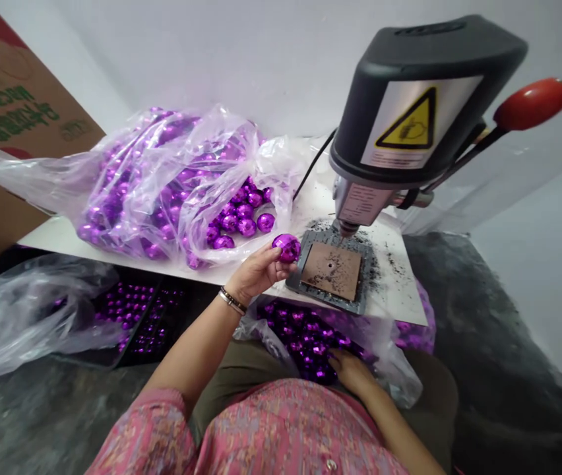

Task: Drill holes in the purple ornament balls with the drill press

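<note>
The left hand (256,274), wearing a beaded bracelet (232,300), is curled around a shiny purple bauble (288,248) at the centre of the frame, holding it just beside the metal base plate (311,290) of a bench drill press (409,112). The right hand (353,373) lies low at lower centre, fingers loosely extended on a heap of purple baubles (305,336) in a plastic bag, though whether it grips one cannot be told. Above, a clear bag of more baubles (162,191) sits on a white table (390,297), with a cardboard box (14,112) at upper left and a black crate of small baubles (132,316) at lower left.
</note>
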### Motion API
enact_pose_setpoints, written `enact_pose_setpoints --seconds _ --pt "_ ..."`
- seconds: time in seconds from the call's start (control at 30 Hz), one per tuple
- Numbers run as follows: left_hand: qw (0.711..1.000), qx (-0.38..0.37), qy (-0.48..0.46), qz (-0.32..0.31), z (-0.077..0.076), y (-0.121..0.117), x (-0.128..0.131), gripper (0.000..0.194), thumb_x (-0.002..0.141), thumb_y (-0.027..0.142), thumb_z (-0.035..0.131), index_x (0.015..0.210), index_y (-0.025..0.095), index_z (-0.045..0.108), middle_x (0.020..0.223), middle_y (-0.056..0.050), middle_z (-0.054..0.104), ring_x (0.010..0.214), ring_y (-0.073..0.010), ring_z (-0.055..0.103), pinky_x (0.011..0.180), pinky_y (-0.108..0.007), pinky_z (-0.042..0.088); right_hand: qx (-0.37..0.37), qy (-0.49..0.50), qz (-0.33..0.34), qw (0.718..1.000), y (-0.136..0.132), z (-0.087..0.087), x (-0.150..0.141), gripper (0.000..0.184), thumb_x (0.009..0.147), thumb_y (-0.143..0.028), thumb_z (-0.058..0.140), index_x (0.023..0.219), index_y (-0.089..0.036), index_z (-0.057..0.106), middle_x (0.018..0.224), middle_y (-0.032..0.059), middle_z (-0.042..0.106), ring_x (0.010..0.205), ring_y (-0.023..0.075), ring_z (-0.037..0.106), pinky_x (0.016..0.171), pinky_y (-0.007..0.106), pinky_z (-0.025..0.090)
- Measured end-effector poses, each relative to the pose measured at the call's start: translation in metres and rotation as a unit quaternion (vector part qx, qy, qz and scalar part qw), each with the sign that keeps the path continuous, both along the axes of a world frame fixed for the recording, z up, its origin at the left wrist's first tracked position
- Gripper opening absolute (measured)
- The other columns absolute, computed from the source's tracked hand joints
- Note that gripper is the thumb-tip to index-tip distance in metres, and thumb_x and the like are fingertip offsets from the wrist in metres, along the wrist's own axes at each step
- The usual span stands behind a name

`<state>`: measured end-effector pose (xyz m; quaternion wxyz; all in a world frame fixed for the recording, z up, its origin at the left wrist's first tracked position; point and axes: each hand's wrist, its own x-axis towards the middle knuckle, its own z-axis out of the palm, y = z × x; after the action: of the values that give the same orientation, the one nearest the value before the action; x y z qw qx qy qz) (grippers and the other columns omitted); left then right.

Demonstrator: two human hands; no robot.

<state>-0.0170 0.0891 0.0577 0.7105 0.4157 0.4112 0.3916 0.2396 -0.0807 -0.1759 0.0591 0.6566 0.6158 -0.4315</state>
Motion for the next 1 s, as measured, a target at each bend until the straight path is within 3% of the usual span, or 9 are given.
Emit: enact_pose_setpoints --seconds 0.17,0.3,0.5,0.87,1.0 --pt "0.986 0.068 0.151 -0.009 0.004 0.014 0.024 0.068 0.069 0.047 0.094 0.123 0.02 0.062 0.099 -0.002 0.072 0.068 -0.0096 0.061 0.058 -0.023 0.042 -0.011 0.026 -0.015 0.999 0.0 0.009 -0.004 0.063 0.099 -0.059 0.054 0.14 -0.011 0.058 0.138 0.0127 0.058 0.138 0.0116 0.055 0.127 0.038 0.054" --pt "0.965 0.133 0.227 -0.019 0.004 0.024 0.045 0.065 0.071 0.036 0.092 0.125 0.017 0.063 0.105 -0.004 0.073 0.086 -0.015 0.064 0.071 -0.026 0.049 -0.017 0.042 -0.025 0.999 -0.002 0.013 -0.004 0.063 0.099 -0.059 0.054 0.139 -0.011 0.058 0.138 0.0124 0.059 0.137 0.0115 0.055 0.126 0.037 0.055" --pt "0.94 0.18 0.281 -0.068 -0.002 0.031 0.059 0.062 0.076 0.035 0.09 0.13 0.016 0.063 0.113 -0.006 0.073 0.103 -0.0202 0.067 0.096 -0.034 0.053 -0.023 0.053 -0.044 0.997 -0.003 0.019 -0.004 0.063 0.099 -0.059 0.054 0.138 -0.011 0.059 0.137 0.012 0.059 0.137 0.0118 0.055 0.126 0.036 0.055" --pt "0.885 0.238 0.389 -0.092 -0.002 0.025 0.075 0.07 0.075 0.033 0.09 0.138 0.018 0.063 0.117 -0.006 0.076 0.101 -0.0221 0.069 0.099 -0.036 0.055 -0.018 0.06 -0.055 0.997 -0.002 0.021 -0.001 0.063 0.099 -0.06 0.054 0.137 -0.01 0.059 0.136 0.0116 0.059 0.136 0.0119 0.056 0.125 0.036 0.055" --pt "0.861 0.255 0.429 -0.097 0.006 0.02 0.078 0.077 0.077 0.029 0.089 0.148 0.019 0.062 0.131 -0.007 0.077 0.117 -0.026 0.071 0.107 -0.035 0.054 0.003 0.047 -0.043 0.998 -0.003 0.017 0.0 0.063 0.099 -0.06 0.054 0.136 -0.01 0.059 0.134 0.0115 0.06 0.134 0.0113 0.056 0.123 0.035 0.056"
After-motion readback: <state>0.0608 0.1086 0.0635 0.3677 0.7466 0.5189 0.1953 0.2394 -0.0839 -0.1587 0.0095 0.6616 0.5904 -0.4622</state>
